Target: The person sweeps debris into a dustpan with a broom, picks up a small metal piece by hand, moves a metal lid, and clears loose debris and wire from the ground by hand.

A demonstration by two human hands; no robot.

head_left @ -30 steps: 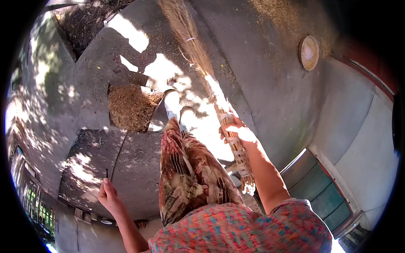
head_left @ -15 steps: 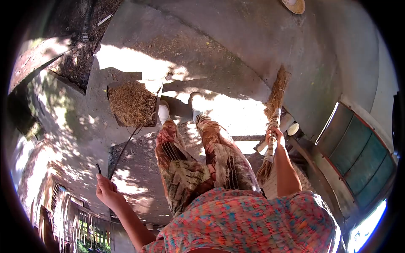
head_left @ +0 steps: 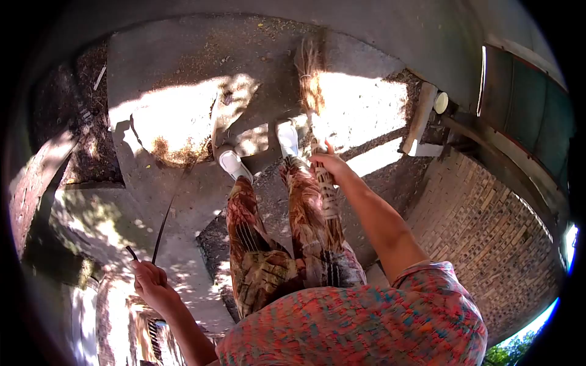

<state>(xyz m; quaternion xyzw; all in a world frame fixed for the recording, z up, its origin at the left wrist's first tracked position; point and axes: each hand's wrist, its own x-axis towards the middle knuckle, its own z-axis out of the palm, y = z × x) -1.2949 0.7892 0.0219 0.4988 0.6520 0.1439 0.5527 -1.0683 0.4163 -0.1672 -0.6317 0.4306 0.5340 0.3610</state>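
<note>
My right hand (head_left: 329,163) is closed around the wrapped handle of a straw broom (head_left: 326,198). The broom's bristles point away from me, past my right shoe, toward the floor ahead. In my left hand (head_left: 154,283), low at the left, is a thin dark cord (head_left: 162,232), its short end sticking up above the fist. The cord runs forward to a shallow container of dry brown plant litter (head_left: 178,154) on the ground by my left shoe. Bright sun washes out much of the container, so its rim is hard to make out.
My white shoes (head_left: 232,163) stand on the concrete floor (head_left: 146,61), where loose litter lies scattered ahead. At right are a brick surface (head_left: 488,213), a pale block (head_left: 420,119), a small light-coloured bowl (head_left: 441,102) and a dark green panelled door (head_left: 525,100).
The broom in my right hand has swung from the right side inward to in front of my right leg. My view has turned and shifted; my left hand still grips the cord.
</note>
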